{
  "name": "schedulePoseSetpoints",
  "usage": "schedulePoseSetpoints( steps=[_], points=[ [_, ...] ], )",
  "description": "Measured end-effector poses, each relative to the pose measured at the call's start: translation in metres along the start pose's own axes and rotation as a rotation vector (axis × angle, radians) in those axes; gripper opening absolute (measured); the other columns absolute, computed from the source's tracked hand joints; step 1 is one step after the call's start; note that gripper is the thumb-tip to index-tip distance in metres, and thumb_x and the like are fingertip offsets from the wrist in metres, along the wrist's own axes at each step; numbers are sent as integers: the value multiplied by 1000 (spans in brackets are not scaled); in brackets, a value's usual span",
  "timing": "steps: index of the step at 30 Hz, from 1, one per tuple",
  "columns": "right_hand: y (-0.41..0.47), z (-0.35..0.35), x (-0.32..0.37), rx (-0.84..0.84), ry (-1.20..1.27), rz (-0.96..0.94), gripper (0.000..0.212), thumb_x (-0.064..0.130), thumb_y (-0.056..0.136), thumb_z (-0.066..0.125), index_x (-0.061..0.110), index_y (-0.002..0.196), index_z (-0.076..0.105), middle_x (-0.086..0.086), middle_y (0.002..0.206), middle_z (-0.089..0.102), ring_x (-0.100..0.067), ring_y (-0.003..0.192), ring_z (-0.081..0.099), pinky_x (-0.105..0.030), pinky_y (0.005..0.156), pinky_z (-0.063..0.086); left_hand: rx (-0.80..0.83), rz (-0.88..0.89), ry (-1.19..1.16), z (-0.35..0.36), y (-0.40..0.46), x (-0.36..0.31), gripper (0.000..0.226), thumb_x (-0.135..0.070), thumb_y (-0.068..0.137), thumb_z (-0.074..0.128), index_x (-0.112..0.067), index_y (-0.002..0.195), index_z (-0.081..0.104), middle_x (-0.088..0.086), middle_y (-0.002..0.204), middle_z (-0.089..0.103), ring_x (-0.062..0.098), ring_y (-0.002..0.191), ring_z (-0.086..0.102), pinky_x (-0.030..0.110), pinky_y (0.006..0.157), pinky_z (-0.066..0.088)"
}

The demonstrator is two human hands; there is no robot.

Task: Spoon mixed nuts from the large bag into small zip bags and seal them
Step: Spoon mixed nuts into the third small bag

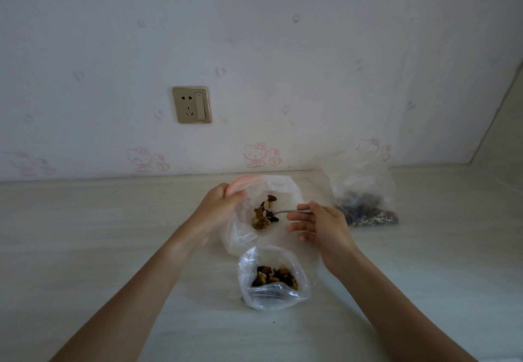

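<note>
Filling is under way at frame centre: the left hand (219,201) grips the small zip bag (249,228) open by its rim, and the right hand (319,224) pinches a spoon (280,212) tipping nuts (264,214) inside. Next, probably, a reach right to the large bag (365,197) on the counter (85,220). Another filled bag (273,278) lies below. No readable labels.

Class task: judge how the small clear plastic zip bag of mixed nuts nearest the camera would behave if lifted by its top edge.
The small clear plastic zip bag would probably sag, since its thin film is crumpled. Its mouth looks open, so tilting may spill the nuts. It likely feels bottom-heavy; the nuts sit in one clump.
</note>
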State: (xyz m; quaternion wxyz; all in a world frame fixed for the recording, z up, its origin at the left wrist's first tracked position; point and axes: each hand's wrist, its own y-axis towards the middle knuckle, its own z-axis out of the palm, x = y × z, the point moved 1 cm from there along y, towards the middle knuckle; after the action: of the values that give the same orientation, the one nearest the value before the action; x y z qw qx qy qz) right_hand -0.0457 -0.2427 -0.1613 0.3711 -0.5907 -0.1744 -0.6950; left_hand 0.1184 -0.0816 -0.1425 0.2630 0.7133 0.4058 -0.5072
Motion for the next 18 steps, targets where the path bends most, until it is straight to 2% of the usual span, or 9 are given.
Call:
schedulePoseSetpoints(
  steps=[3, 7, 9, 12, 15, 18],
  points=[
    [-2, -1, 7, 10, 14, -12, 34, 21, 111, 40, -4, 111, 63, -22, 89, 77, -28, 64, 74, -29, 46, 51, -33, 23, 23, -4, -1, -3, 21, -43, 98, 67, -26, 110, 66, -7, 103, 74, 9, 92, 72, 22, 67, 50],
    [-7, -4, 19, 23, 13, -40, 34, 20, 111, 41, -4, 111, 64, -22, 89, 77, -28, 64, 73, -29, 45, 51, -43, 81, 38, -9, -4, -5, 30, -46, 93, 73, -30, 117, 63, -13, 115, 68, 3, 102, 66, 19, 73, 48],
    [-10, -6, 24, 32, 3, -58, 34, 20, 111, 41, -4, 110, 64, -22, 89, 77, -29, 65, 74, -29, 45, 51, -54, 117, 53, -11, -5, -4, 31, -44, 92, 74, -30, 118, 63, -15, 119, 67, 2, 108, 64, 21, 79, 49],
    [-20, -12, 29, 55, 4, -78, 34, 20, 111, 41, -4, 110, 65, -23, 90, 77, -30, 65, 73, -30, 45, 51, -100, 171, 114, -17, -17, -4, 34, -39, 94, 74, -26, 123, 62, -18, 122, 65, 1, 118, 59, 25, 98, 47],
    [-35, -20, 30, 89, 12, -103, 35, 21, 111, 42, -4, 108, 65, -25, 91, 76, -30, 65, 72, -30, 44, 49, -156, 280, 213, -20, -44, 0, 31, -34, 96, 72, -26, 125, 61, -24, 122, 61, -2, 123, 53, 27, 106, 43],
    [-54, -31, 27, 121, 34, -120, 37, 22, 111, 41, -4, 104, 66, -26, 89, 75, -31, 63, 71, -30, 43, 48, -217, 440, 314, -18, -79, 7, 26, -28, 96, 71, -23, 121, 64, -17, 128, 62, 2, 124, 55, 28, 106, 43]
  ],
)
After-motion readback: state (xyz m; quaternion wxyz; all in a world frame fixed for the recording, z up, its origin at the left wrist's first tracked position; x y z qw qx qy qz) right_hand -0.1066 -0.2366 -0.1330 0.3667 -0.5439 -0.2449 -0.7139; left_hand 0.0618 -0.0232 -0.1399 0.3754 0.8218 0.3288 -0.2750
